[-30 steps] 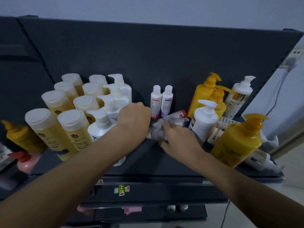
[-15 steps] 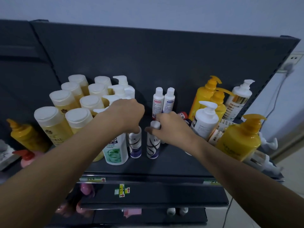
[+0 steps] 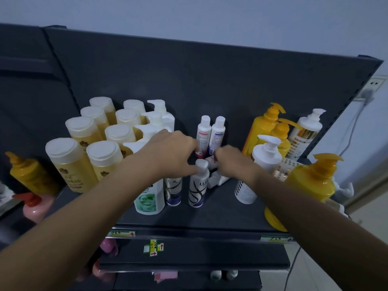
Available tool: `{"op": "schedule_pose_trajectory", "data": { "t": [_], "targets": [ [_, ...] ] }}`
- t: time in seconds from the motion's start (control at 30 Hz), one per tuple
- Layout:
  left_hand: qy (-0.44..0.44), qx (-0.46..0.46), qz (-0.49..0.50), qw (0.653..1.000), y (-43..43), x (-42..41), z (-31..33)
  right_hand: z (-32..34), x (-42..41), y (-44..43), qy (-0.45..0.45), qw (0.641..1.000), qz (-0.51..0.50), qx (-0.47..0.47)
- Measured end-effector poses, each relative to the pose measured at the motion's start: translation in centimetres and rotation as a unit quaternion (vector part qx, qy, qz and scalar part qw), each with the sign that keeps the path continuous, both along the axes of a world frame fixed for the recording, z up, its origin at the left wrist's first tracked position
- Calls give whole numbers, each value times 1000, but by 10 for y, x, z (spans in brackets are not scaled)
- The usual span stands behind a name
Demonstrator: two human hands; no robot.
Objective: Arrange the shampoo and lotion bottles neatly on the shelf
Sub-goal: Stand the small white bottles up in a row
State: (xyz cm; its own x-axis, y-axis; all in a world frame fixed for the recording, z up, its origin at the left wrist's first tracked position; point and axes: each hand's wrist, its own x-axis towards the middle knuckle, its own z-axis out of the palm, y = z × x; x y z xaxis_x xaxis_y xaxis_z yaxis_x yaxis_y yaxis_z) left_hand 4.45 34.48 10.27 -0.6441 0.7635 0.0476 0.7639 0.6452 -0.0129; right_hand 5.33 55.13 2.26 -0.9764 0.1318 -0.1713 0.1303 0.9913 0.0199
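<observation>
Left hand (image 3: 172, 152): over the shelf middle, fingers curled narrow; thumb touching the cap of an upright Lux bottle (image 3: 197, 185); whether it grips, cannot tell.
Right hand (image 3: 233, 162): just right of that cap, fingers curled down behind it; blurred, what it holds cannot be told.
Second Lux bottle (image 3: 173, 191): upright under the left hand, beside the first.
Green-label bottle (image 3: 149, 198): upright, below the left wrist.
Amber bottles (image 3: 69, 162): left of the left hand, white caps shut, amber liquid showing through; packed in rows.
Two slim bottles (image 3: 210, 133): upright beyond both hands, at the back panel.
White pump bottle (image 3: 262, 162): right of the right hand, partly hidden by the forearm.
Yellow pump bottle (image 3: 310, 179): right of the right forearm.
Basket (image 3: 290, 164): between these two; contents unclear.
Shelf (image 3: 210, 215): dark, bare in front of the hands.
</observation>
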Motion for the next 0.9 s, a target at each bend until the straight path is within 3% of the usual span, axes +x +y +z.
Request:
{"op": "schedule_pose_trajectory", "data": {
  "t": [0.17, 0.3, 0.4, 0.63, 0.9],
  "targets": [
    [-25, 39, -37, 998, 11, 7, -3, -41, -3, 10, -63, 985, 143, 67],
    [-28, 53, -30, 998, 14, 4, -13, -45, 0, 9, -30, 973, 206, 96],
    [-47, 70, -19, 996, 14, 0, -15, -33, 0, 12, 25, 982, 185, 32],
    [-61, 71, 2, 996, 15, -17, -10, 18, 6, 13, 140, 982, 123, 10],
    [-34, 36, 45, 998, 19, -38, 0, 44, 32, 17, 132, 983, 92, -89]
  ]
}}
